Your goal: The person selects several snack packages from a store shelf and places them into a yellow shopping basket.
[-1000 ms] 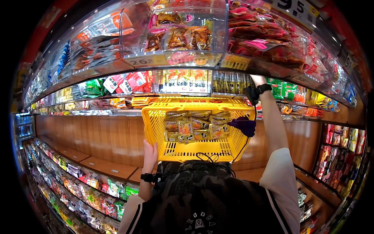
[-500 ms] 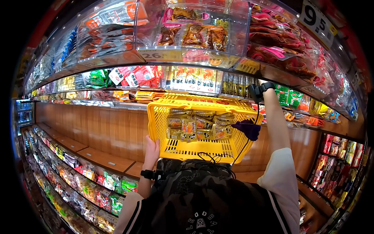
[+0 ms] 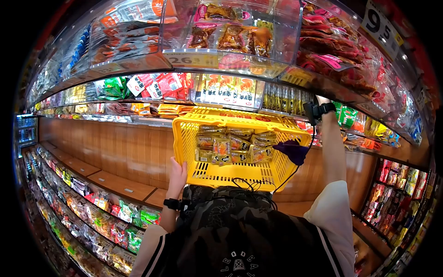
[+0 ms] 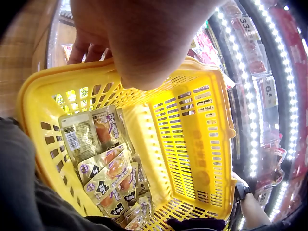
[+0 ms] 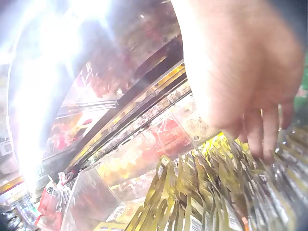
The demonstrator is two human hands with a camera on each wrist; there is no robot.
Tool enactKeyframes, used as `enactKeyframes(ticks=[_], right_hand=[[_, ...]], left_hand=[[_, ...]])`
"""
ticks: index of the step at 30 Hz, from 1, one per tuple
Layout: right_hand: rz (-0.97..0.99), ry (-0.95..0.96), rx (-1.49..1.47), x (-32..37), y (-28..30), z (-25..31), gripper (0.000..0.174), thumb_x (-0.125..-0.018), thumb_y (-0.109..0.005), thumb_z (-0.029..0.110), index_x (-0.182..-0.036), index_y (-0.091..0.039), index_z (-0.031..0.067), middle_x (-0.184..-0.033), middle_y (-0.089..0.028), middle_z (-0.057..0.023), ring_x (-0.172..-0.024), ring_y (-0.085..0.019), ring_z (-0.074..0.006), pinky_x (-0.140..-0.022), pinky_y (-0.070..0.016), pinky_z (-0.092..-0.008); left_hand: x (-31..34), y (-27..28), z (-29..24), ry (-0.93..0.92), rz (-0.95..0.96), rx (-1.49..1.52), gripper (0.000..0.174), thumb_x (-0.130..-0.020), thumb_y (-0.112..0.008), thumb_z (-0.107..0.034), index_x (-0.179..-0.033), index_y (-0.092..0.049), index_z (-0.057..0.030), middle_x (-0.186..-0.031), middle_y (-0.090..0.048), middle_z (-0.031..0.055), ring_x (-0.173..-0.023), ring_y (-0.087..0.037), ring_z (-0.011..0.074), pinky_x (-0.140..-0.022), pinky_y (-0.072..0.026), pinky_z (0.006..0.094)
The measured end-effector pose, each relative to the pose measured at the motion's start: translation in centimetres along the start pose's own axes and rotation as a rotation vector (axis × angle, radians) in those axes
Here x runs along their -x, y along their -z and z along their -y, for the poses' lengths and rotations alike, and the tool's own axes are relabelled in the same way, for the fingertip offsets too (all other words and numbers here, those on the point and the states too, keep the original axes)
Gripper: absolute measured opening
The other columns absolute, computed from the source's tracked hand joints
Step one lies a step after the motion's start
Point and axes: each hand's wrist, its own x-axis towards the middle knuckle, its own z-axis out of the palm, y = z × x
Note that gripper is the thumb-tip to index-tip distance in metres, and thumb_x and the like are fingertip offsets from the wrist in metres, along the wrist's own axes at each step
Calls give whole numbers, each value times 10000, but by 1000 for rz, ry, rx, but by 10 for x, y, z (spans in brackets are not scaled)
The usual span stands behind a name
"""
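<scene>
While glossy gold packets (image 5: 192, 192) stand close | left hand (image 3: 177, 174) grips yellow basket (image 3: 221, 174) | right hand (image 5: 248, 72) touches packets, grasp unclear

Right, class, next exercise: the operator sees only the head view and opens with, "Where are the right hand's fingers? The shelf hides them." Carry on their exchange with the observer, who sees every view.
Observer: In the right wrist view, the right hand reaches its fingers down to the tops of the gold packets.
Operator: And the left hand's fingers, on the basket?
Observer: The left wrist view shows fingers of the left hand beyond the rim, on the outer side of the yellow basket.
Operator: Any lighting along the shelves?
Observer: Yes, the left wrist view shows two bright rows of white lights.
</scene>
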Motion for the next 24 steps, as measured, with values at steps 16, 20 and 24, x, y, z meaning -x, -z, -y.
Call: enactKeyframes(ticks=[16, 20, 24], right_hand=[[21, 19, 47, -11, -19, -1, 574, -1025, -461, 477, -1446, -478, 86, -1491, -497, -142, -1397, -424, -281, -1189, -294, -454], [22, 23, 66, -15, -28, -5, 584, -1023, -461, 489, -1445, -480, 86, -1491, -501, -140, -1398, -426, -280, -1189, -294, -457], [31, 25, 105, -21, -45, -19, 593, -1020, -460, 502, -1444, -482, 87, -1490, -505, -138, -1399, -428, -279, -1189, -293, -461]], left_hand=[[3, 2, -16, 40, -2, 34, 310, -1044, -482, -159, -1268, -344, 4, -1092, -611, 338, -1027, -599, 521, -831, -482, 532], [2, 0, -6, -24, -15, 14, 314, -1046, -481, -168, -1269, -341, 4, -1077, -617, 340, -1010, -601, 527, -814, -484, 538], [2, -2, 0, 45, 0, 8, 331, -1045, -484, -174, -1279, -336, 7, -1063, -625, 338, -1003, -605, 527, -810, -482, 543]])
